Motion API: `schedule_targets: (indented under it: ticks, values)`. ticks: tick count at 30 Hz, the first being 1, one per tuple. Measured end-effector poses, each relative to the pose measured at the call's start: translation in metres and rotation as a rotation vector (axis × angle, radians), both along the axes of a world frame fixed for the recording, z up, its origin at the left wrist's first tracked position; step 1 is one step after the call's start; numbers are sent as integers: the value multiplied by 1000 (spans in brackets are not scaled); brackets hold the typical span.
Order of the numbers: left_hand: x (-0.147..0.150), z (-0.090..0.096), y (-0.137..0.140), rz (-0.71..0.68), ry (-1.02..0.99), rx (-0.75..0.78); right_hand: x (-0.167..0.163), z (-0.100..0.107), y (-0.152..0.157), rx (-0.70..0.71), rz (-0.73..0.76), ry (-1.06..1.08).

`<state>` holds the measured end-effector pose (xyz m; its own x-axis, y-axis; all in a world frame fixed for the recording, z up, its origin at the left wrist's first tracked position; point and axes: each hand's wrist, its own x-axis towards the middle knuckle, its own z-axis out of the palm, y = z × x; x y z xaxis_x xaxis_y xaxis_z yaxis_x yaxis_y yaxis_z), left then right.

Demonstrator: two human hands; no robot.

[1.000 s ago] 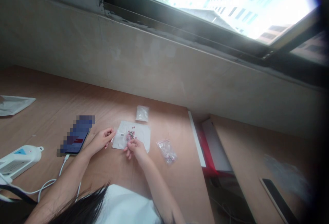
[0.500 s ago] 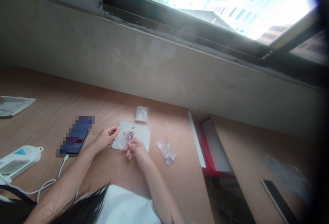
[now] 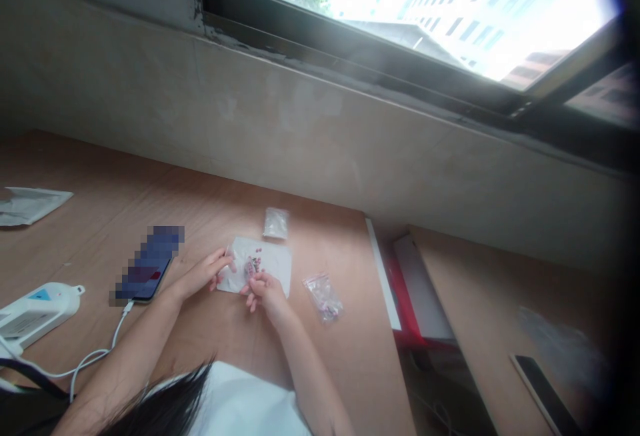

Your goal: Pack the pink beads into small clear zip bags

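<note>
My left hand is over the left edge of a white sheet, fingers stretched and apart, with nothing visible between them. At the sheet's front edge my right hand has thumb and fingertips pinched on a small pinkish beaded piece. That piece is too small to make out fully, and the fingertips hide its near end. Several tiny reddish beads lie loose on the sheet just beyond it.
Behind the sheet lies a small clear packet; a zip bag with small pieces is to the right. On the left are a phone with a white cable and a white device. A gap separates the desk from another on the right.
My left hand's fingers have gone from closed together to spread, reaching slightly forward over the sheet. My right hand stays in place, still pinching the pinkish piece.
</note>
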<state>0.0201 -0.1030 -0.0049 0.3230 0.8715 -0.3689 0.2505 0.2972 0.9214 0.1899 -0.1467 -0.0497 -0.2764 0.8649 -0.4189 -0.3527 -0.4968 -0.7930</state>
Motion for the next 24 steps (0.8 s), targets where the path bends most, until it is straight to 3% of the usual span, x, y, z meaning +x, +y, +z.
schedule_targets:
  ticks: [11,16,22,24]
  values:
    - [-1,7,-2,37,82,160,1,3,1,-34,-10,-8]
    - [-15,16,-5,-77,80,154,5,11,1,-19,-75,-57]
    - [-15,26,-4,-26,106,161,20,57,-1,132,-175,-447]
    - [-3,33,-6,-95,55,165,23,75,-1,223,-165,-533]
